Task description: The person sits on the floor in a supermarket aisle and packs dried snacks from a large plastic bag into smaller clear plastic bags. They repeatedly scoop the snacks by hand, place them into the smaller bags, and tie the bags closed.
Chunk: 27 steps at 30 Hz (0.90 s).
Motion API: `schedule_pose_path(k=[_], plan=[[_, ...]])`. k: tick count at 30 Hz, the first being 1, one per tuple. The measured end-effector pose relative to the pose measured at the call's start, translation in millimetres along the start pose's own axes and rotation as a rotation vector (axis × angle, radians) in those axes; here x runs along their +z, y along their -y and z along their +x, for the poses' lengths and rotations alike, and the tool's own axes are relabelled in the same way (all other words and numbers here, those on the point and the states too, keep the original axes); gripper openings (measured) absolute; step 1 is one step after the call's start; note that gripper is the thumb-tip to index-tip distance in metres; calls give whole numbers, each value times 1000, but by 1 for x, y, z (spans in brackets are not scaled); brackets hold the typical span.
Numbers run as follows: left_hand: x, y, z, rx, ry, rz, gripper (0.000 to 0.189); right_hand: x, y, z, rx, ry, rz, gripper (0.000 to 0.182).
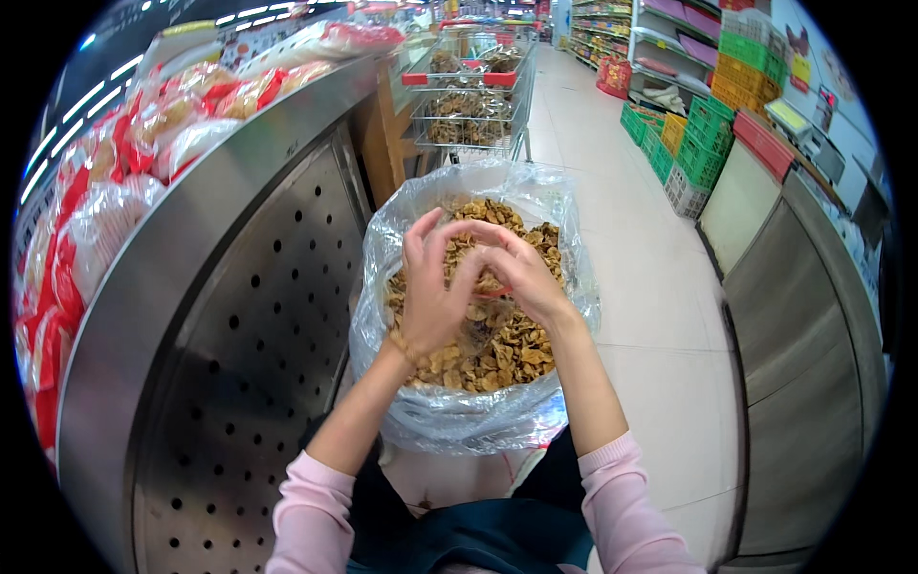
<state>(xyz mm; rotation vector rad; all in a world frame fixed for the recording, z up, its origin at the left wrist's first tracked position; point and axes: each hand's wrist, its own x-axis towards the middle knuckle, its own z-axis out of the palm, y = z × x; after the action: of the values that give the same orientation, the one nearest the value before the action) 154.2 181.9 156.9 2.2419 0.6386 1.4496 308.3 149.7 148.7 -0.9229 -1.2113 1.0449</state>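
Observation:
A large clear plastic bag (466, 423) stands before me with its mouth spread wide, full of brown, dried, chip-like pieces (502, 359). Over its middle, my left hand (437, 287) and my right hand (516, 273) meet with curved, slightly blurred fingers. Below them is a small clear bag (488, 323) with brown pieces in it, and a bit of red tape or tie (495, 292) shows between the hands. Whether the fingers grip the tie or the small bag's neck cannot be made out.
Past the big bag stands a shopping cart (459, 79) holding filled clear bags. On the left, a perforated metal display counter (272, 287) carries red-and-white packages (165, 122). Green crates (703, 143) are stacked by the right-hand counter (803, 316). Pale floor tiles (645, 287) run between.

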Motion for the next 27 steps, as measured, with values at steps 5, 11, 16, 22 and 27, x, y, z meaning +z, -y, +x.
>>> schedule_pose_path(k=[5, 11, 16, 22, 27], plan=[[-8, -5, 1, 67, 116, 245, 24, 5, 2, 0, 51, 44, 170, 47], [-36, -32, 8, 96, 282, 393, 13, 12, 10, -2, 1, 31, -84, 48], [-51, -29, 9, 150, 401, 477, 20, 22, 13, 0, -81, -58, -46, 41], [-61, -15, 16, -25, 690, 565, 31, 12, 16, -2, -121, -43, 218, 34], [-67, 13, 25, -130, 788, 609, 33, 0, 24, -3, -218, -262, 80, 26]])
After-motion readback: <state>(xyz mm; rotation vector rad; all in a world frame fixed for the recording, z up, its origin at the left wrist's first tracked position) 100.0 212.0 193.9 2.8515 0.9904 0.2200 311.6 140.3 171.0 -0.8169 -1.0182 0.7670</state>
